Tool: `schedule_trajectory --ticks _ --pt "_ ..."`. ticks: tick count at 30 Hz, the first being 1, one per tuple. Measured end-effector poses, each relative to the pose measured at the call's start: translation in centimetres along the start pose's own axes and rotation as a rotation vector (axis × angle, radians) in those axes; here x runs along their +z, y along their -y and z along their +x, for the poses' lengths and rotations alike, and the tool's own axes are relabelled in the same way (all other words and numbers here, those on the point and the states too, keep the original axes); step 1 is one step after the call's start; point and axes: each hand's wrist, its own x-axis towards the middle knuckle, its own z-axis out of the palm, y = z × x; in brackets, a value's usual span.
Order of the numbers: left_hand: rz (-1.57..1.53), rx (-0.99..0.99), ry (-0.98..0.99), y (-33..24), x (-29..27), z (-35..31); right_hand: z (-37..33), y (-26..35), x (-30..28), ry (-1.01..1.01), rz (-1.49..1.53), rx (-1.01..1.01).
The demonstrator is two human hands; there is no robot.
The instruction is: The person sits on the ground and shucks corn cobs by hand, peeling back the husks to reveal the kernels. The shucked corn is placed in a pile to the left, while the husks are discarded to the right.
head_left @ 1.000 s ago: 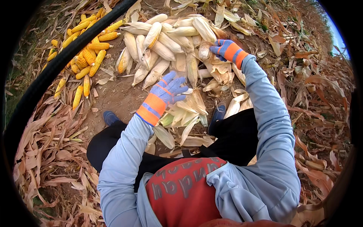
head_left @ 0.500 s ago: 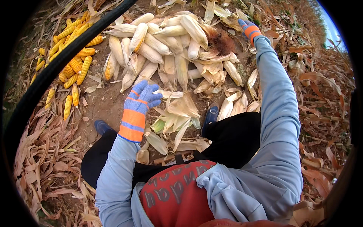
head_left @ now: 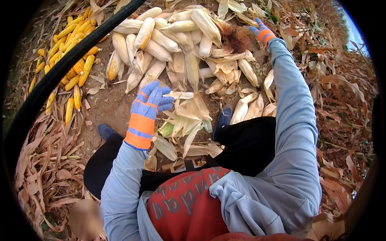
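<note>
My left hand (head_left: 152, 97), in a blue and orange glove, hovers low over the ground in front of me. Its fingers are loosely bent with gaps between them, and no held thing shows; the palm is hidden. A pale strip of husk (head_left: 181, 95) lies by its fingertips, above a clump of torn husks (head_left: 189, 114). My right arm stretches far forward. At its end my gloved right hand (head_left: 262, 32) has its fingers spread, beside a tuft of brown corn silk (head_left: 238, 40). Left of that silk lies a heap of corn ears in pale husks (head_left: 177, 38).
Bare yellow corn cobs (head_left: 74, 56) are piled at the far left. A dark strap (head_left: 80, 54) crosses that side of the view. Dry husks and leaves (head_left: 52, 160) cover the ground around. My blue shoes (head_left: 224, 118) stand beside the torn husks.
My right hand has come slightly down and left, toward the corn silk, its fingers more spread. My left hand keeps nearly the same place. A blurred round shape has appeared at the lower left.
</note>
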Motion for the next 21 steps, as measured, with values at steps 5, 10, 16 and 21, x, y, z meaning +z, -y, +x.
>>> schedule_trajectory --ticks 5,10,16,21 --pt "0.015 -0.013 -0.022 -0.2 0.1 -0.2 0.2 0.0 -0.7 -0.086 -0.096 0.121" --pt "0.023 0.009 0.014 -0.1 0.5 -0.1 1.4 -5.8 1.6 -0.035 -0.063 -0.137" --pt "0.028 0.08 -0.01 -0.3 -0.5 -0.3 -4.2 3.5 -0.6 0.252 0.151 -0.026" --pt "0.039 0.125 -0.02 -1.5 0.1 -0.2 -10.1 9.5 8.1 0.597 0.188 -0.412"
